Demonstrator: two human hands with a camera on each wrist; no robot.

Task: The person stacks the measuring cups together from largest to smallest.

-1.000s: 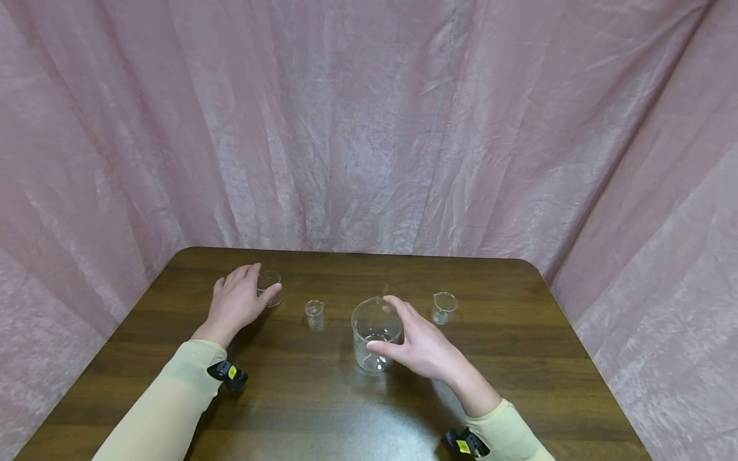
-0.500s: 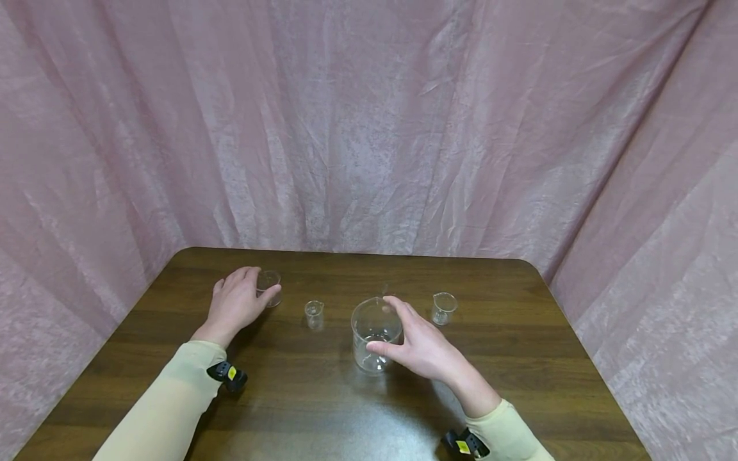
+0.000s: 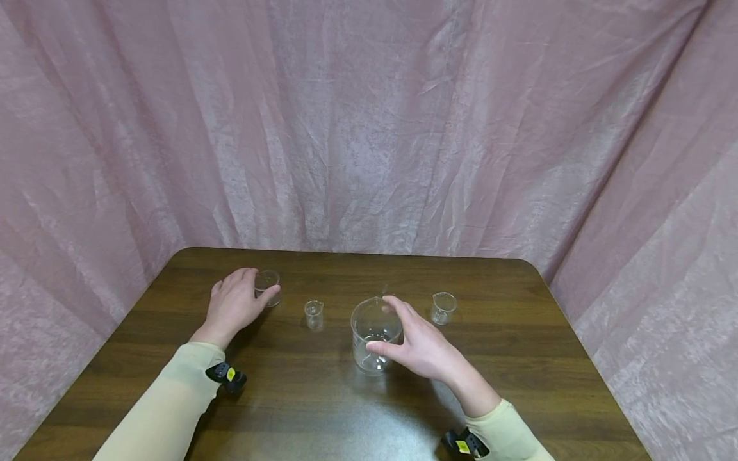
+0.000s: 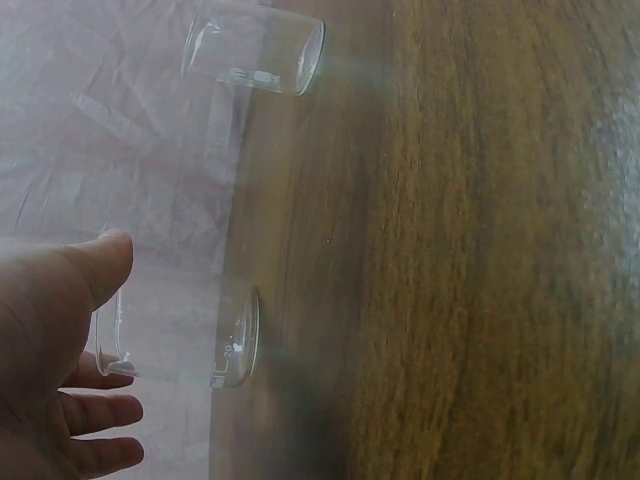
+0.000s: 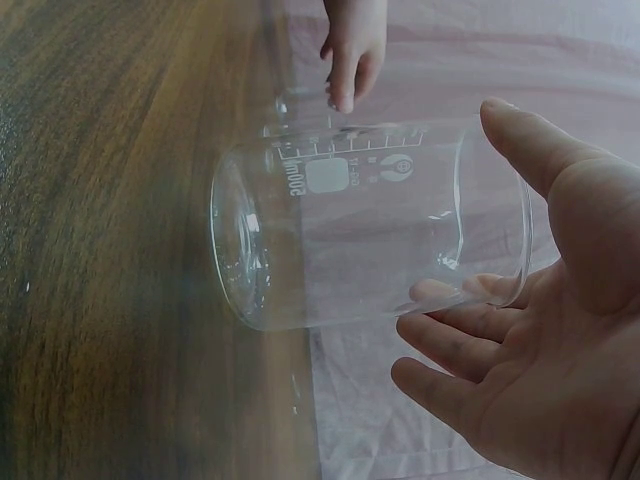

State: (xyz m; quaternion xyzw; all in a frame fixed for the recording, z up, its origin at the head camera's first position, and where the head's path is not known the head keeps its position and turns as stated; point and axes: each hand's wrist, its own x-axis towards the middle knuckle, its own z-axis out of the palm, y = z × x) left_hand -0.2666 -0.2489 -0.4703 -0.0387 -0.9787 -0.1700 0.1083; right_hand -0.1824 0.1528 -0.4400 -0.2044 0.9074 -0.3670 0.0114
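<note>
Lower frame: left hand [image 3: 232, 303] seemingly pinches a small clear-glass beaker [image 3: 267, 280], right hand [image 3: 425, 346] a large clear-glass beaker [image 3: 368, 328]; slack fingers could slip

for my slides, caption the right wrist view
Right grip around a clear glass beaker on a wooden table, left grip beyond.

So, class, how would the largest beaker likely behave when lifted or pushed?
The beaker looks like clear glass, so probably rigid and breakable. Its smooth surface may slip against the right hand. Standing upright on a wide base, it seems likelier to slide than tip if pushed low.
</note>
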